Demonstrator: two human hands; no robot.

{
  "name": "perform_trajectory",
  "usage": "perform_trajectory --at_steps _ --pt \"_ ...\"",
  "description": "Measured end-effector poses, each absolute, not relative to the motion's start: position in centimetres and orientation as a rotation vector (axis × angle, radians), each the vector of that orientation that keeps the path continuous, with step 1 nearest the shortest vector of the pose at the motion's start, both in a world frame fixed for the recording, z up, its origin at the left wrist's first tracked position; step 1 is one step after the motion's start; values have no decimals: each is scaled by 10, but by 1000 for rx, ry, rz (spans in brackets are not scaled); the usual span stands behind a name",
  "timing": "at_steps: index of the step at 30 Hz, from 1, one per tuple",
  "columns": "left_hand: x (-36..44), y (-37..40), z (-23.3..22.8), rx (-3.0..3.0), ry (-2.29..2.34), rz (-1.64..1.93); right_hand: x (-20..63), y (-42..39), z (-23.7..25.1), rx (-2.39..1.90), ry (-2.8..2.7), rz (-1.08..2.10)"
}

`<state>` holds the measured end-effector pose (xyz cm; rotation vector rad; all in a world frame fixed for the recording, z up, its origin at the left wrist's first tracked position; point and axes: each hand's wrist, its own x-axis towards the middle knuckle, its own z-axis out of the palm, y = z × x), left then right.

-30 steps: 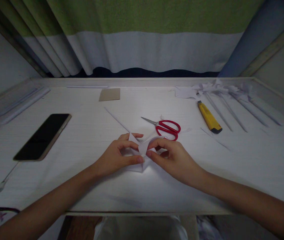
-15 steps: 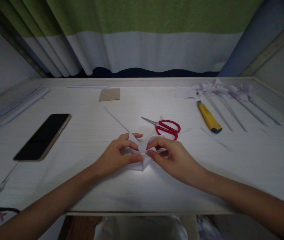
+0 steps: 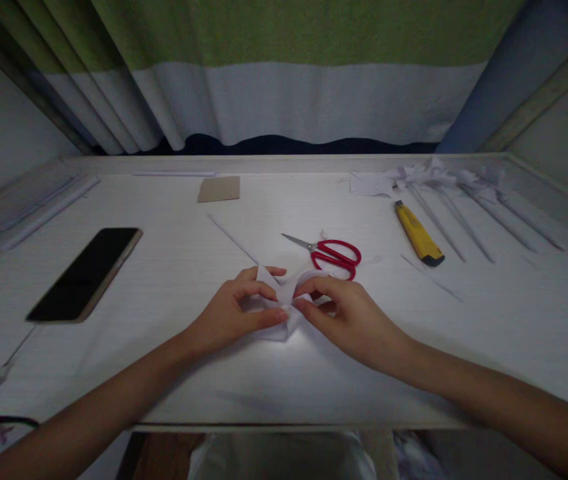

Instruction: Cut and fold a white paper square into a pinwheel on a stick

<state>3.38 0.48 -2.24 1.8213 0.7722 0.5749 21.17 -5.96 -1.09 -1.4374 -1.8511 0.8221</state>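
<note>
A small folded piece of white paper point(image 3: 283, 291) lies on the white table point(image 3: 244, 373) near its front edge, with flaps bent toward its middle. My left hand point(image 3: 234, 310) pinches its left side, thumb and forefinger closed on a flap. My right hand point(image 3: 347, 317) pinches its right side, fingertips meeting the left hand's at the paper's centre. Much of the paper is hidden under both hands.
Red-handled scissors point(image 3: 331, 254) lie just behind my right hand. A yellow utility knife point(image 3: 418, 233) and several rolled paper sticks with paper pinwheels point(image 3: 459, 200) lie at the back right. A black phone point(image 3: 87, 272) lies at left, a brown card point(image 3: 219, 189) at the back.
My right hand's fingers have pressed the raised paper flap lower toward the centre. Both hands stay in nearly the same place.
</note>
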Motion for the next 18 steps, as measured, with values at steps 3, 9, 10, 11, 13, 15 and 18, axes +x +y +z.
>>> perform_trajectory --at_steps 3,9,10,11,13,15,18 --pt "34 4 -22 1831 775 562 212 -59 -12 -1426 -1836 832" --pt "36 3 -19 1861 791 540 212 -60 -12 -1439 -1830 843" --pt "36 4 -18 1863 792 539 212 -61 -12 -1444 -1833 846" --pt "36 4 -18 1866 792 537 212 -61 -13 -1448 -1833 849" --pt "36 4 -19 1874 791 534 212 -60 -13 -1447 -1826 849" --pt "36 4 -19 1877 787 534 211 -60 -15 -1435 -1813 850" --pt "36 4 -21 1870 780 542 211 -60 -16 -1418 -1789 863"
